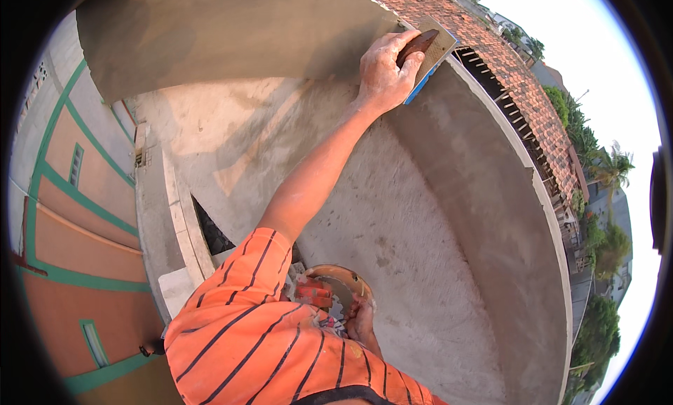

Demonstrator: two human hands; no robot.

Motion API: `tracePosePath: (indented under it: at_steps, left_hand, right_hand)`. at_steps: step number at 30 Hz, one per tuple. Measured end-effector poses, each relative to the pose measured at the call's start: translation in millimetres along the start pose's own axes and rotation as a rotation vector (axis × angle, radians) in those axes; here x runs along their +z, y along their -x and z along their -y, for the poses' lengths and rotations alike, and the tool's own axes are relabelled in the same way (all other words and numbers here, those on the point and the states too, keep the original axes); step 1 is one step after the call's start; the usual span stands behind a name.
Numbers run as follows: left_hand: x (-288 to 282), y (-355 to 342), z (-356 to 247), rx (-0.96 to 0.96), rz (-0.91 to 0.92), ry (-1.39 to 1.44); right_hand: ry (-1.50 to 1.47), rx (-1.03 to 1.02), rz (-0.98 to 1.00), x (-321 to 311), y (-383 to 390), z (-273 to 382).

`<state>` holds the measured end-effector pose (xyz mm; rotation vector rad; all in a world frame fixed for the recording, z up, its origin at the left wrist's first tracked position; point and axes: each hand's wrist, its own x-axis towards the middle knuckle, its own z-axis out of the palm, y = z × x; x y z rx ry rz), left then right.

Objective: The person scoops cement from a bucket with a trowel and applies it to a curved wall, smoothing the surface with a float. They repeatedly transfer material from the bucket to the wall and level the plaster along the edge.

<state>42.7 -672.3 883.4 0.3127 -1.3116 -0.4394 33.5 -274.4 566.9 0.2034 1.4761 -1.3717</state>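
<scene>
My left hand (pixel 387 70) is stretched out far ahead, with fingers wrapped round the dark handle of a plastering float (pixel 438 53). The float is a flat, greyish board with a blue edge, and it sits at the corner where two rendered walls meet, near their top edge. Lower down, close to my body, my right hand (pixel 363 322) curls over the rim of a round, brownish bucket (pixel 354 277). Grey, wet-looking material and a red-orange object show inside the bucket. My orange striped shirt hides part of it. Pale smears cover both hands.
A smooth grey wall (pixel 238 33) runs across the far side, and another low wall (pixel 505 187) curves down the right. Beyond them lie a tiled roof (pixel 522 89) and trees. At the left, a dark opening (pixel 210 226) lies beside a pale ledge (pixel 184 223), below an orange and green building (pixel 84 216).
</scene>
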Motion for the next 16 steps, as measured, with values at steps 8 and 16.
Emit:
tracePosePath:
  at_steps: [8, 16]
  left_hand:
    - [12.5, -10.0, 16.8, -0.119, -0.001, -0.080]
    - [-12.1, 45.4, 47.9, -0.263, 0.151, -0.118]
  right_hand:
    - [0.023, -0.024, 0.021, 9.3, -1.1, 4.2]
    - [0.043, -0.002, 0.047, 4.2, -18.0, 1.5]
